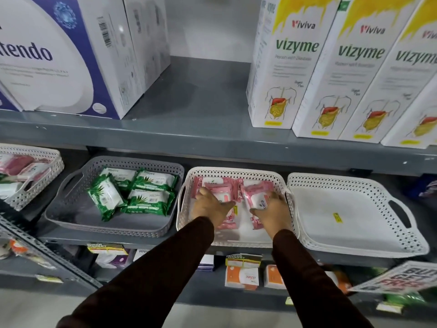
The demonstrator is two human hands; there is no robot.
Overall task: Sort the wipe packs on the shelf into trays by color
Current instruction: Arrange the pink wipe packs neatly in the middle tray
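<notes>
Both my hands are inside the middle white tray (pixel 236 172) among several pink wipe packs. My left hand (pixel 209 208) lies on a pink pack (pixel 218 191) on the tray's left side, fingers curled over it. My right hand (pixel 272 210) grips another pink pack (pixel 256 196) that is tilted up on the right side. Left of this, a grey tray (pixel 78 209) holds several green wipe packs (pixel 149 200). A white tray (pixel 350 209) on the right has only a small yellow sticker in it.
A white tray (pixel 50 170) at the far left holds mixed packs, pink and green among them. White product boxes (pixel 283 67) stand on the shelf above, left and right. Smaller boxes (pixel 241 276) sit on the shelf below. A promo sign (pixel 399 278) pokes out at lower right.
</notes>
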